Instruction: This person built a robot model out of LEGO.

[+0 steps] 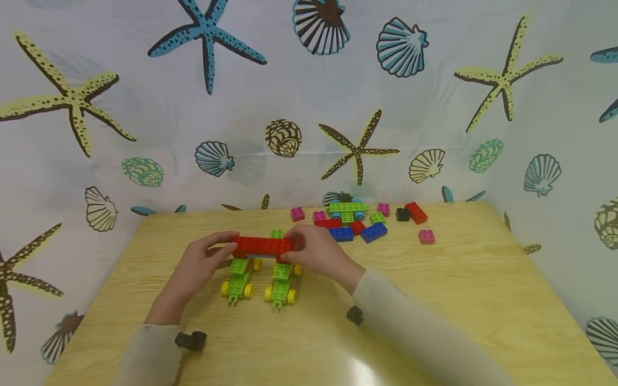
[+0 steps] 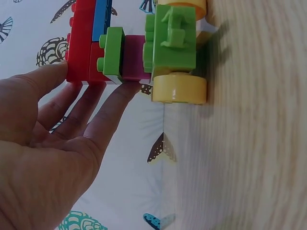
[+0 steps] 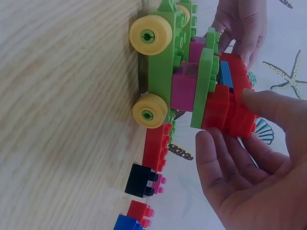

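A row of red building bricks (image 1: 263,245) lies across two green wheeled bases, the left base (image 1: 236,285) and the right base (image 1: 280,292), both with yellow wheels. My left hand (image 1: 199,262) holds the left end of the red row, thumb near the studs and fingers along its end and underside. At the other end, my right hand (image 1: 321,254) pinches the red bricks between thumb and fingers. Below the row a blue brick (image 2: 101,21) shows between red ones. Pink bricks (image 3: 183,91) and green plates (image 3: 202,88) stack between each base and the red bricks.
Behind my right hand lie loose bricks: blue (image 1: 374,232), black (image 1: 403,214), red (image 1: 416,212) and several pink (image 1: 427,236). Among them stands another green base (image 1: 346,208) with blue wheels. A patterned cloth (image 1: 309,102) rises at the wooden table's (image 1: 434,300) back and sides.
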The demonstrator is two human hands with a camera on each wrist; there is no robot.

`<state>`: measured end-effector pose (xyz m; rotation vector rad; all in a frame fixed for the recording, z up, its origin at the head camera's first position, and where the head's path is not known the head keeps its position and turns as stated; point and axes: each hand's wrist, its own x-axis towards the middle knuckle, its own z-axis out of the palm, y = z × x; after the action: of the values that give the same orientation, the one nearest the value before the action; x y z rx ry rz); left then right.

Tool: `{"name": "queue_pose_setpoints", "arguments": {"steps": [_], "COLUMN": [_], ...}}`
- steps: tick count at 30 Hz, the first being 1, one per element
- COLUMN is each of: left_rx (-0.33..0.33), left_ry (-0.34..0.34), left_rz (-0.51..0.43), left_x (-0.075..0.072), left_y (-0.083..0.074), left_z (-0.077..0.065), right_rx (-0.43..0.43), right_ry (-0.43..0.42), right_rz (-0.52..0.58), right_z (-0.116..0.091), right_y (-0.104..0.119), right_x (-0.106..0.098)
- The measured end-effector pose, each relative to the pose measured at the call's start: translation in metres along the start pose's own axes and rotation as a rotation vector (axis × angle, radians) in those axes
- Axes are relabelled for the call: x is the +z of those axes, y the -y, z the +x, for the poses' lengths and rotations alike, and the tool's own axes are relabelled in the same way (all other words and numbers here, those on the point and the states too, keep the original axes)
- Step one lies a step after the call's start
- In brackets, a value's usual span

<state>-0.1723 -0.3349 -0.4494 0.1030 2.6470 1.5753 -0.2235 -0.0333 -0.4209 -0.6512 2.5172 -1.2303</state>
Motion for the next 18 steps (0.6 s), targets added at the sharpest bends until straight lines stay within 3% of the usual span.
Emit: {"name": "queue_pose_setpoints", "arguments": {"steps": [18], "left_rx": [0.023], "left_ry": [0.0], "left_rz": [0.014], "left_x": [0.0021], "left_y": [0.001], "left_z": [0.001], "right_rx": [0.023], "right_ry": [-0.005], "right_rz": [0.045], "right_z": [-0.003], "right_y": [-0.0032], "right_x": [0.0011]}}
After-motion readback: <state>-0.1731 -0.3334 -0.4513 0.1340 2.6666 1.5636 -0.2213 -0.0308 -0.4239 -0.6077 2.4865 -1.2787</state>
